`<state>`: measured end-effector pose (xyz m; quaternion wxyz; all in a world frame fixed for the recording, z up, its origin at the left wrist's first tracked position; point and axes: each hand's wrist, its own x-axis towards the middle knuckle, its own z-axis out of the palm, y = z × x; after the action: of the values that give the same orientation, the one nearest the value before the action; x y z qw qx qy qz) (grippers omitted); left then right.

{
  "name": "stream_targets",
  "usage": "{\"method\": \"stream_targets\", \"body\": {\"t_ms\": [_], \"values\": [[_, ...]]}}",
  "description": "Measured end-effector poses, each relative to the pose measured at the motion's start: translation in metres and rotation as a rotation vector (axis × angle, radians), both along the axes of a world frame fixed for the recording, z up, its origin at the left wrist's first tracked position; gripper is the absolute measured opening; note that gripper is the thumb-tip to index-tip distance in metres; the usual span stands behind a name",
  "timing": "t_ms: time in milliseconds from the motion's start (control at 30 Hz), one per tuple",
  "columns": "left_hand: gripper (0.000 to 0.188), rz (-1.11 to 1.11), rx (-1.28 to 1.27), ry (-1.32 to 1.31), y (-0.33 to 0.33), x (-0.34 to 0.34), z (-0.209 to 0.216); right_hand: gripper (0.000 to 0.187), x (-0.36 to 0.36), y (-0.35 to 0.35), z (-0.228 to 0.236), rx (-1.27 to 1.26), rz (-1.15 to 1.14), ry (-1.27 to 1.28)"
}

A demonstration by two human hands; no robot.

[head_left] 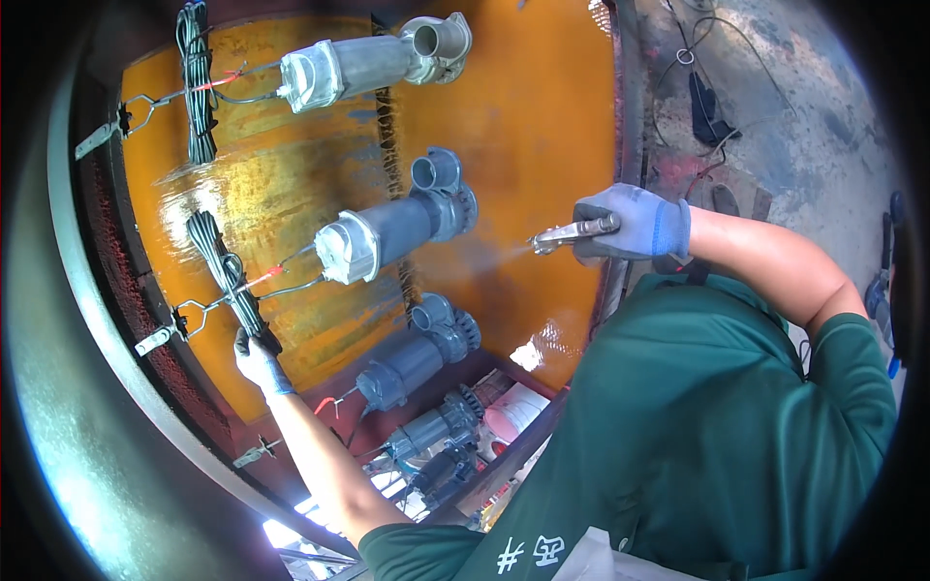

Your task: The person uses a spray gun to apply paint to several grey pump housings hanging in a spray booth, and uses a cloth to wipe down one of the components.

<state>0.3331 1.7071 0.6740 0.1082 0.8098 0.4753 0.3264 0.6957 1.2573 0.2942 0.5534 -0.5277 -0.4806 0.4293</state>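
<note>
Spray gun (573, 235) is working beside a grey pump (387, 228).
The right hand (635, 223) has its fingers closed around the gun; mist leaves ahead of them, toward the pump. The left hand (260, 366) has its fingers closed on the cable bundle (231, 271), which rises above them.

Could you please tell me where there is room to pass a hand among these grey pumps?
A gap opens between the top pump and middle pump, before the orange panel. Mist from the spray gun hangs beside the middle pump; the lower pumps crowd near the pink container.
</note>
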Motion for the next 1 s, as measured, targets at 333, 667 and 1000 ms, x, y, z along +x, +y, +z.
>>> {"method": "stream_targets", "body": {"t_ms": [333,667,1000], "values": [[0.035,-0.034,0.19,0.195,0.034,-0.024,0.019,0.018,0.013,-0.002,0.016,0.05,0.058,-0.137],[0.042,-0.149,0.815,0.388,-0.067,0.105,-0.006,0.028,0.016,0.018,0.068,0.097,0.148,-0.167],[0.06,-0.573,-0.03,-0.039,-0.052,0.192,-0.01,0.027,0.01,0.008,0.06,0.072,0.094,-0.151]]}}
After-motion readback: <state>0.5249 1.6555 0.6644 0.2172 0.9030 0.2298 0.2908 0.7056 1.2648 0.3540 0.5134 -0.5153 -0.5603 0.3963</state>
